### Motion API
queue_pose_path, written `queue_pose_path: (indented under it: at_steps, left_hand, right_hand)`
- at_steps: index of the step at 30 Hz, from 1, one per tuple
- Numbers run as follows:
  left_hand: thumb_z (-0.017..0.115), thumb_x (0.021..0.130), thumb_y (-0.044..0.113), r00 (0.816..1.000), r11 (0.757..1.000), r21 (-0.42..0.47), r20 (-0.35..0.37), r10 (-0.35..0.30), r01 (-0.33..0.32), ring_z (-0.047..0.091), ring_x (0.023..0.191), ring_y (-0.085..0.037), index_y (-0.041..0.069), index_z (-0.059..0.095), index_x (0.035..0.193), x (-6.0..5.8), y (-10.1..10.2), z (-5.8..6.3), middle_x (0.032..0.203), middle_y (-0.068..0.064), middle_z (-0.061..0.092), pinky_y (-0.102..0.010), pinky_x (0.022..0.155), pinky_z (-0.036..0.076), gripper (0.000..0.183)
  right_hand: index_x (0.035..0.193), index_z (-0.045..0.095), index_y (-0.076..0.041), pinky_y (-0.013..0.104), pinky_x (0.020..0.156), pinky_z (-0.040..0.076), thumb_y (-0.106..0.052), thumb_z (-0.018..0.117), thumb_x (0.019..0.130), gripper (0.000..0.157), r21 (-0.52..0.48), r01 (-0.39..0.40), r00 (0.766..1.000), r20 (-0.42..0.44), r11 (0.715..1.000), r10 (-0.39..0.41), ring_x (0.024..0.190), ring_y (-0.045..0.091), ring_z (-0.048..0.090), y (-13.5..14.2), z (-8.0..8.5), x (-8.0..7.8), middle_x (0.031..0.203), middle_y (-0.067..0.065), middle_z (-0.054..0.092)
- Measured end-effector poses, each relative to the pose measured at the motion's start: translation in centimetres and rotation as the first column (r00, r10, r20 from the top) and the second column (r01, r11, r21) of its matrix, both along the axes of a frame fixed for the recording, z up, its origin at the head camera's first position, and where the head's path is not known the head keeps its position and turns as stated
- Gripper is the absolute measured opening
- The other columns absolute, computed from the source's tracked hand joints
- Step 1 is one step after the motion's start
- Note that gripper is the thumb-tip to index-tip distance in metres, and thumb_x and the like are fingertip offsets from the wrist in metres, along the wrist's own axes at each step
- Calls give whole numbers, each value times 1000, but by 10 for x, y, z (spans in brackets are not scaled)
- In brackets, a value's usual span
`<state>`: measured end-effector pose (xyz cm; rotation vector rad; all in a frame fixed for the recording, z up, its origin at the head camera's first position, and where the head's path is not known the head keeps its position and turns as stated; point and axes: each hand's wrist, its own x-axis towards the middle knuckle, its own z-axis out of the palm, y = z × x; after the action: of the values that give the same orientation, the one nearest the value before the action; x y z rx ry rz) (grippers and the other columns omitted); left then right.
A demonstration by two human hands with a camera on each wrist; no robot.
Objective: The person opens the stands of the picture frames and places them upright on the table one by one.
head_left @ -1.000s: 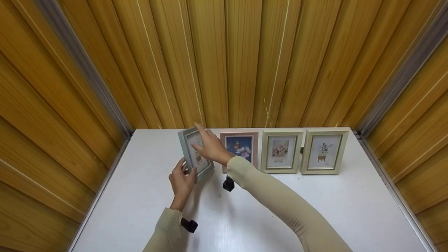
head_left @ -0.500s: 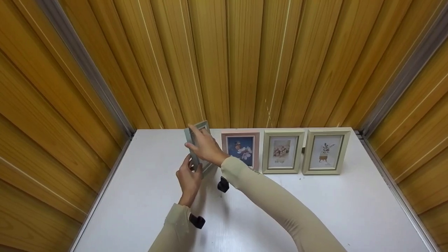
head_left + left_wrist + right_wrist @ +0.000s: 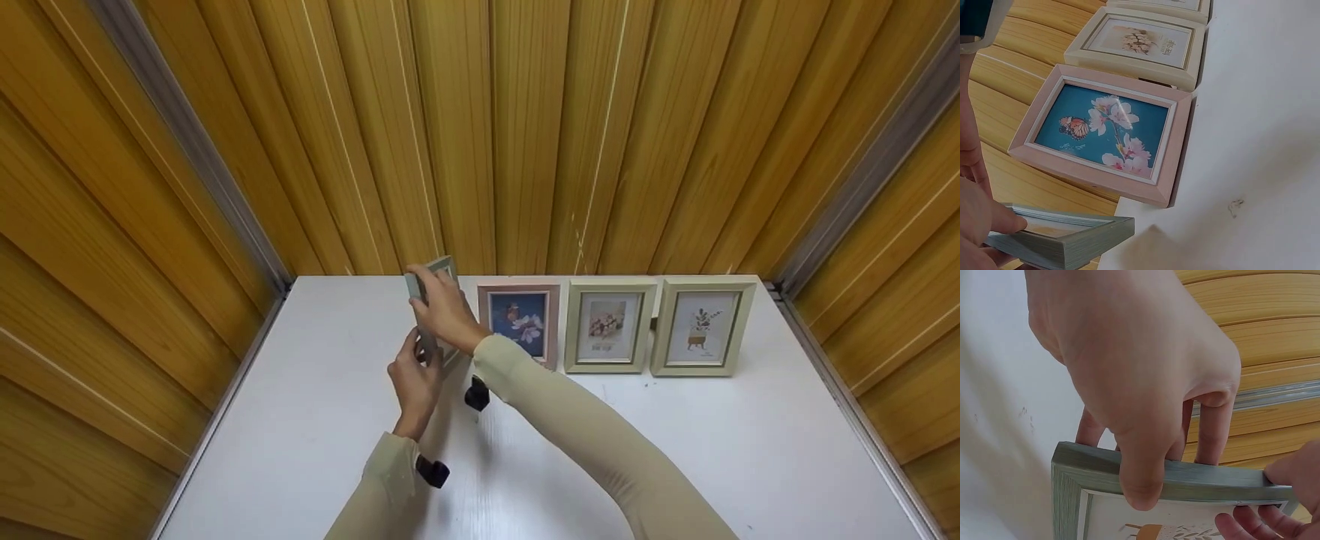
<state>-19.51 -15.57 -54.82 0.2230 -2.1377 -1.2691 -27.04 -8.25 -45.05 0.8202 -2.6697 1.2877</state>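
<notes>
Both hands hold a grey-green picture frame (image 3: 414, 288), turned nearly edge-on in the head view. The left hand (image 3: 417, 386) grips it low. My right hand (image 3: 447, 309) grips its upper part. In the right wrist view, the right thumb (image 3: 1143, 486) presses the front of the grey-green border while the other fingers go behind. Part of a plant print shows below that thumb. In the left wrist view, the left hand (image 3: 979, 228) pinches the frame near a corner. Just right of the hands stands a pink picture frame (image 3: 555, 319) with a butterfly and blossoms on blue.
Farther right stand a cream picture frame (image 3: 574, 330) with a flower print and another cream picture frame (image 3: 739, 330) with a potted plant print. All stand on a white table (image 3: 322, 420) near its back edge, before a wood-panelled wall (image 3: 517, 135).
The grey-green frame has turned from showing its picture to nearly edge-on and shifted a little right. The left hand moved right with it; the right hand stays gripping it. The other frames stay standing.
</notes>
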Motion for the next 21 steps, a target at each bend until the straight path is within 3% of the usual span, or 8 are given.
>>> queue_pose_path:
  at_steps: [7,16,21]
  left_hand:
    - [76,85,-4,1000,1000,-3,-3,-2,2,76,89,-28,2,66,132,-1,3,0,110,-20,75,-41,70,62,48]
    - [81,84,-1,998,999,41,56,-24,21,76,89,-30,4,66,134,0,4,3,114,-19,74,-38,70,62,52]
    - [82,83,2,998,998,51,45,-37,35,76,84,-30,6,68,132,2,5,4,115,-19,74,-31,56,60,51]
  right_hand:
    - [147,53,-20,46,90,57,-11,65,100,49,-7,1,999,-41,1000,-1,112,29,65,0,-2,-4,124,16,61]
    - [149,51,-18,44,89,58,-7,61,102,50,-42,-48,999,10,998,48,112,26,64,9,-3,-8,127,15,60]
    - [150,50,-14,41,86,58,-6,60,102,49,-79,-84,996,15,993,85,106,25,64,16,-4,-13,122,15,61]
